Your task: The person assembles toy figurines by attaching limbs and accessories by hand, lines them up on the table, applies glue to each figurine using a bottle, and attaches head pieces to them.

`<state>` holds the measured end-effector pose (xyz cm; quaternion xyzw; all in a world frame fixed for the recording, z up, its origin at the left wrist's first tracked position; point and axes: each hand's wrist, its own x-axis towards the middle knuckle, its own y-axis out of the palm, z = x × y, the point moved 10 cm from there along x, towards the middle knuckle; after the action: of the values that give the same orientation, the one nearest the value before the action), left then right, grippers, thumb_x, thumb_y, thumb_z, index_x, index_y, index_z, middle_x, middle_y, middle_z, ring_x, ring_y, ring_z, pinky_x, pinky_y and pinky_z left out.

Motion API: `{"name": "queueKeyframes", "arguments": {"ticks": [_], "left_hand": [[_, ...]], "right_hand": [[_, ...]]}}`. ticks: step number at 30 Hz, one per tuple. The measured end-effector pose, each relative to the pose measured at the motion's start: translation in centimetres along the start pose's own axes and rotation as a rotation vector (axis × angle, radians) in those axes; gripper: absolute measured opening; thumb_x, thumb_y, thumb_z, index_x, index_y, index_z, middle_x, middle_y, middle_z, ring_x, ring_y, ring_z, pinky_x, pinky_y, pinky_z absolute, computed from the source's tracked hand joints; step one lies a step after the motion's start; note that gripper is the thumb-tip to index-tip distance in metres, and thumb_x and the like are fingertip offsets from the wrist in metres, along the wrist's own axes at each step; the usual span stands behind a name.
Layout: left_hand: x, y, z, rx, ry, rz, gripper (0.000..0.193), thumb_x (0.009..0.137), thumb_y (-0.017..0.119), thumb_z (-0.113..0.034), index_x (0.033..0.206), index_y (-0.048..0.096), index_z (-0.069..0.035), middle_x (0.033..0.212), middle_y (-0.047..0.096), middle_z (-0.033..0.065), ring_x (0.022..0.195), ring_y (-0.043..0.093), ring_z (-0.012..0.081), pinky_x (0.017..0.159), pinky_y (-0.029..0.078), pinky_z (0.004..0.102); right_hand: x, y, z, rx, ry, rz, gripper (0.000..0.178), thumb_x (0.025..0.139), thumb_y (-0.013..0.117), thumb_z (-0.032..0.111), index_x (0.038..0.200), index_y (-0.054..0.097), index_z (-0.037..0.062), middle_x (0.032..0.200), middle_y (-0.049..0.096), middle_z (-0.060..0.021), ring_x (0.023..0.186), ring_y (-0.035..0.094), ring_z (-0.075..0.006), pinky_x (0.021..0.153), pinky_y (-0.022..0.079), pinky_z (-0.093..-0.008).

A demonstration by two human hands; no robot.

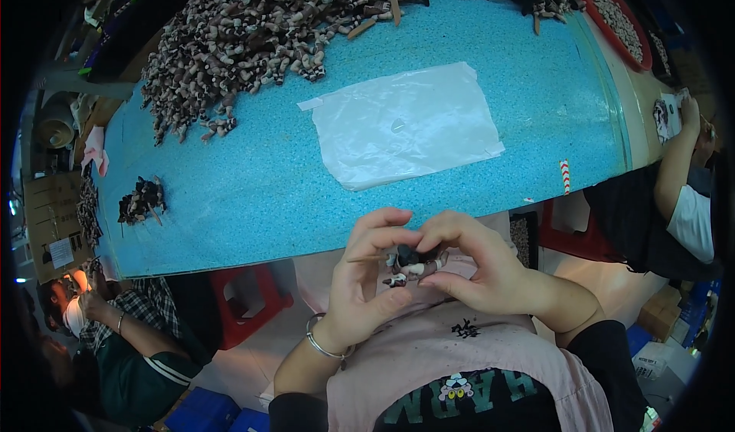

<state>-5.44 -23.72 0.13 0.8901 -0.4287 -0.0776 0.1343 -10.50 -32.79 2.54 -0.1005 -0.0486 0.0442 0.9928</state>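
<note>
While both hands meet just past the near edge of the blue table (230, 171), they hold one small dark and pale figure (417, 268) between them, over the person's lap. The left hand (356, 279) is curled around its left side, and a thin brown stick (366, 259) pokes out to the left across those fingers. The right hand (486, 267) is pinched narrow, with finger and thumb on the figure's right side. Some little dark bits (465, 328) lie on the pink apron (490, 355) below. At the far right is a red basket (637, 65), and many small pale pieces (612, 18) cover its bottom. On the far left of the table is a big heap (237, 41) of brown, black and pale little figures. Near the left end is a much smaller dark pile (143, 201). A clear, shiny sheet (413, 126) lies flat in the middle, with a small round thing (397, 126) on it. A brown cardboard box (55, 202) stands past the left end, and I cannot tell what is in it. Down at the near left are blue bins (200, 410), and their insides are too dark to see. Other people sit on both sides, one hand (93, 306) at the left and another hand (690, 116) at the right.
</note>
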Motion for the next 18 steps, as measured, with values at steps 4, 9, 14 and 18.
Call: {"name": "queueKeyframes", "arguments": {"ticks": [4, 9, 14, 18], "left_hand": [[-0.2, 0.3, 0.7, -0.101, -0.123, 0.041, 0.041, 0.075, 0.076, -0.020, 0.109, 0.060, -0.002, 0.130, 0.043, 0.0147, 0.125, 0.040, 0.0264, 0.104, 0.032, 0.0388], [-0.2, 0.1, -0.5, 0.076, 0.075, -0.006, 0.041, 0.073, 0.078, -0.021, 0.106, 0.061, -0.002, 0.124, 0.050, 0.0143, 0.127, 0.038, 0.0312, 0.105, 0.030, 0.0440], [-0.5, 0.0, -0.4, 0.079, 0.087, -0.038, 0.040, 0.073, 0.078, -0.022, 0.102, 0.061, -0.002, 0.120, 0.054, 0.0130, 0.126, 0.039, 0.0318, 0.106, 0.029, 0.0459], [-0.6, -0.1, -0.4, 0.076, 0.103, -0.059, 0.039, 0.073, 0.079, -0.022, 0.101, 0.061, -0.002, 0.118, 0.054, 0.0126, 0.125, 0.040, 0.0319, 0.105, 0.029, 0.0458]], "right_hand": [[0.1, -0.9, 0.2, 0.188, 0.081, -0.150, 0.043, 0.077, 0.066, -0.001, 0.117, 0.052, 0.0028, 0.107, 0.053, -0.0136, 0.096, 0.055, -0.0271, 0.083, 0.046, -0.0341], [0.7, -0.7, 1.7, 0.038, -0.039, -0.094, 0.045, 0.077, 0.063, -0.003, 0.121, 0.053, 0.0023, 0.107, 0.054, -0.0146, 0.097, 0.055, -0.0289, 0.084, 0.045, -0.0356], [0.2, -0.6, 1.5, 0.032, -0.074, -0.155, 0.042, 0.077, 0.062, -0.004, 0.118, 0.057, 0.0021, 0.102, 0.055, -0.0138, 0.094, 0.055, -0.0278, 0.081, 0.045, -0.0348], [0.3, -0.5, 1.4, 0.031, -0.064, -0.157, 0.042, 0.076, 0.062, -0.004, 0.117, 0.057, 0.0022, 0.100, 0.055, -0.0133, 0.093, 0.055, -0.0270, 0.079, 0.045, -0.0339]]}}
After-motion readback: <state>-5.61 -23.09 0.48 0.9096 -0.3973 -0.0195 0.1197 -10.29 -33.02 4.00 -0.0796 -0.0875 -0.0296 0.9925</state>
